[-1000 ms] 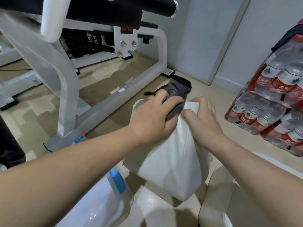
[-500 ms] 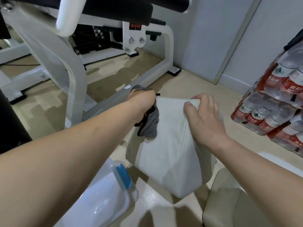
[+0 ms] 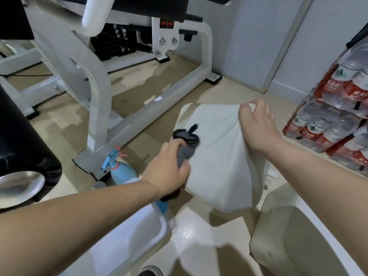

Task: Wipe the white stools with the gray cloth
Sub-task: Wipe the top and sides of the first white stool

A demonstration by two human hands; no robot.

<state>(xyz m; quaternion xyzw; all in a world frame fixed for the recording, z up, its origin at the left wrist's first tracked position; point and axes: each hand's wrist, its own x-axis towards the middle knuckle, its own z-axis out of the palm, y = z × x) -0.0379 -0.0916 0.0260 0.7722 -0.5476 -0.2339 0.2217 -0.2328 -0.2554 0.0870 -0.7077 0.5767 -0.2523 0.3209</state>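
In the head view, your only one, you are in the middle of wiping. The white stool sits just past centre toward 3 o'clock, tipped up off its base so a side panel and its seam face you. The gray cloth is bunched against the stool's left edge, at about 9 o'clock on the panel. I judge this stool to be partly done at best. No face looks visibly cleaner than another, so you cannot tell from here which panels are finished.

A second pale stool stands at 5 o'clock, apart from both hands. Whether it has been wiped cannot be read from the picture, so treat it as work left. A white rounded object at 7 o'clock, half hidden under your forearm, may be another one; I cannot say.

Your left hand is closed tight round the cloth, fingers curled over the wad, which pokes out above the knuckles and touches the stool. Your right hand, at 1 o'clock on the stool, pinches its upper corner with the thumb on the near face and the fingers wrapped over the top, holding it tilted. The two hands are well apart, one on each side of the panel.

A blue spray bottle stands on the floor just beside your left wrist, at 8 o'clock.
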